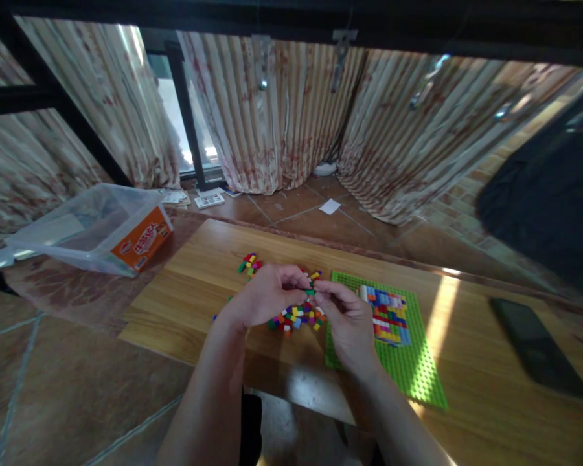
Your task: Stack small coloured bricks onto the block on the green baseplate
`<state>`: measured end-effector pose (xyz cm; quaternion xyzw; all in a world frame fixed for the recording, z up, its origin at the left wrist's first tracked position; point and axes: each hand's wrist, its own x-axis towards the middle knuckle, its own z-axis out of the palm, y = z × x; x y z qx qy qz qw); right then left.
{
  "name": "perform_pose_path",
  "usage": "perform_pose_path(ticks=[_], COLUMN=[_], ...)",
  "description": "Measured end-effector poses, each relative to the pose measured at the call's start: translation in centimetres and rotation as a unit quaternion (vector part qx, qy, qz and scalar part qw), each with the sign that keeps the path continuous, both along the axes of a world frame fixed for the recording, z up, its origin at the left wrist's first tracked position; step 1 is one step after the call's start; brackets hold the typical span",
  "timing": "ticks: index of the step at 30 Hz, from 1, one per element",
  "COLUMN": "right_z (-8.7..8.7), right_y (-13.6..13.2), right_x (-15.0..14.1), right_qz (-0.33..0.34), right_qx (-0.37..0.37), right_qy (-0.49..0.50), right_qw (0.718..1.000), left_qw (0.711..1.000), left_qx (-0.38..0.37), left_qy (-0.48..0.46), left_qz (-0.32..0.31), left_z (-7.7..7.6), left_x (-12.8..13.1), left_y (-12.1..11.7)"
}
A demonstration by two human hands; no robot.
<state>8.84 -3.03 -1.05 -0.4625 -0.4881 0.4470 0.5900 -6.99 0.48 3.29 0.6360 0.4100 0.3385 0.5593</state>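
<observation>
Two hands are over one wooden table (184,285). The left hand (265,296) and right hand (352,330) are nearly closed, fingertips pinching one small green brick (309,292) between them, above the loose bricks (297,318). The fingers partly cover this brick. The loose bricks are too small and crowded to count; the left hand hides some. To the right: one green baseplate (415,382) bearing one multicoloured brick panel (391,318), partly hidden by the right hand, and one dark phone (539,346).
</observation>
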Motion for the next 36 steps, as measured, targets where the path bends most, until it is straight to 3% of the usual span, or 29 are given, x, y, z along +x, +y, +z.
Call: perform_pose_path(ticks=[5, 9, 13, 19, 23, 26, 29, 36], right_z=[0.4, 0.5, 0.9, 1.3, 1.5, 1.6, 1.7, 0.6], right_y=[-0.4, -0.4, -0.2, -0.2, -0.1, 0.1, 0.0, -0.4], right_x=[1.1, 1.4, 1.5, 2.1, 3.1, 3.9, 4.2, 2.7], right_qz=[0.000, 0.014, 0.024, 0.053, 0.046, 0.022, -0.002, 0.009], right_qx=[0.063, 0.064, 0.016, -0.043, -0.035, -0.015, 0.015, 0.087], right_qy=[-0.087, -0.107, -0.042, 0.107, 0.107, 0.028, -0.098, -0.361], right_qw=[0.994, 0.992, 0.999, 0.992, 0.993, 0.999, 0.995, 0.928], left_qw=[1.000, 0.999, 1.000, 0.997, 0.992, 0.961, 0.941, 0.922], left_qx=[0.006, 0.008, 0.007, -0.031, 0.043, 0.096, 0.113, 0.137], left_qy=[0.026, 0.014, -0.009, -0.044, 0.116, 0.259, 0.319, 0.361], left_qz=[-0.004, -0.032, -0.021, -0.055, -0.010, -0.001, -0.003, 0.006], left_z=[-0.4, -0.6, -0.7, 0.0, -0.4, -1.0, -1.3, -1.3], left_x=[0.2, 0.9, 1.3, 1.0, 0.4, 0.2, 0.3, 0.9], left_y=[0.3, 0.4, 0.3, 0.1, 0.7, 1.1, 1.2, 1.0])
